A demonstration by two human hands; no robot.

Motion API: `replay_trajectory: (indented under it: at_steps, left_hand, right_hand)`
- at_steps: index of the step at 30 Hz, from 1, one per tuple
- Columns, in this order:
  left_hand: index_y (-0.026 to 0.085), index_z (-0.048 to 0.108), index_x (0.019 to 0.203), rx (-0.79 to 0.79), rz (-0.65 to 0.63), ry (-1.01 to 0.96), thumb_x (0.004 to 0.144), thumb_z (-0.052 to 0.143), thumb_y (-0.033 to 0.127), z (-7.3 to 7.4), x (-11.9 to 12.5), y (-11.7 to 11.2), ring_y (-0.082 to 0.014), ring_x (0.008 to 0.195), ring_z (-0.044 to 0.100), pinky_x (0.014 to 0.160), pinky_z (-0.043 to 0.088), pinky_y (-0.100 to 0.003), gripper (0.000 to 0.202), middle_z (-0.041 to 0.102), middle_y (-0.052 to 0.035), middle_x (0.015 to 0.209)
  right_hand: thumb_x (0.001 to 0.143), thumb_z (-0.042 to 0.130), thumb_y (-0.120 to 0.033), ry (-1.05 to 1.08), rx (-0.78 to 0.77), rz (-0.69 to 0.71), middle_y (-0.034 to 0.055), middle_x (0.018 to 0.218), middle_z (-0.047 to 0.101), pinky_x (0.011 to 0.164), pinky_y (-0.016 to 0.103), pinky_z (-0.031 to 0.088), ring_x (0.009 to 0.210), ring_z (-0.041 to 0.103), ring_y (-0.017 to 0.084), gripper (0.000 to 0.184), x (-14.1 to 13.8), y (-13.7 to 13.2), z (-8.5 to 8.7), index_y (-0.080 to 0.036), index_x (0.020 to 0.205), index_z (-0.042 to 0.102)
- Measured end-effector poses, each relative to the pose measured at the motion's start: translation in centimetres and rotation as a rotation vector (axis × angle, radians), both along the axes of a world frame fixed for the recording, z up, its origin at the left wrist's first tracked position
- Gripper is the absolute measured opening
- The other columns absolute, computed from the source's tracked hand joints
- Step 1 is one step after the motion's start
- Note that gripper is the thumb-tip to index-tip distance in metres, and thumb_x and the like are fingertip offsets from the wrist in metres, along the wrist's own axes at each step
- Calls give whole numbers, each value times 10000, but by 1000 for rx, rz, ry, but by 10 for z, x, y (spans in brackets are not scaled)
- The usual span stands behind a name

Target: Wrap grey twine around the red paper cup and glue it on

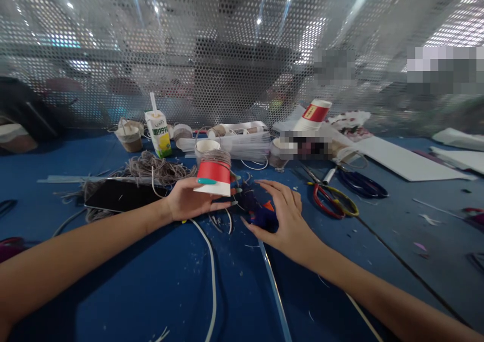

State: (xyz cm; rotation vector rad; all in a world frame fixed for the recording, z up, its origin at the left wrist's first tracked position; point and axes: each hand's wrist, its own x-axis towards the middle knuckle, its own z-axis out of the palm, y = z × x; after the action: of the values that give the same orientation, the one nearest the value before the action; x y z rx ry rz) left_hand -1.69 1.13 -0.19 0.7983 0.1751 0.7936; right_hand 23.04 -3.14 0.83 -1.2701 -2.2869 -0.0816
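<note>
My left hand (pixel 187 198) grips a red paper cup (pixel 214 173) near its base. The cup stands upright on the blue table (pixel 151 281), and brown twine is wound around its upper half. My right hand (pixel 282 216) hovers just right of the cup with curved, spread fingers over a dark blue tool with an orange tip (pixel 262 213); it may be touching it, but I cannot tell whether it grips it. A white cord (pixel 212 271) runs from under the cup toward me.
A loose twine pile (pixel 151 171) and a black phone (pixel 121 196) lie left of the cup. Behind are a drink carton (pixel 159 133), twine-wrapped cups, a clear tray (pixel 234 145) and a tilted red cup (pixel 313 115). Scissors (pixel 333 198) and white sheets (pixel 401 160) lie right. A perforated screen backs the table.
</note>
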Motion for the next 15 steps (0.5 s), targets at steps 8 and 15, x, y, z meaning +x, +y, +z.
replay_trajectory:
  at_steps: [8,15]
  left_hand:
    - [177,575,1180,12,17,-20,597,708,319,-4,-1,0,-249,1102,608,962,448,-395,614,685,-80,1072]
    - [181,543,1225,-18,26,-42,585,708,289,-3,-1,0,-227,1039,629,940,454,-387,670,693,-73,1040]
  right_hand:
    - [706,610,-642,-52,-59,-186,154,1056,482,828,560,505,1014,559,354,763,15,10,1,-149,1243,383]
    - [693,632,-630,21,-77,-252,145,1008,473,708,496,559,893,599,317,763,20,15,5,-135,1220,385]
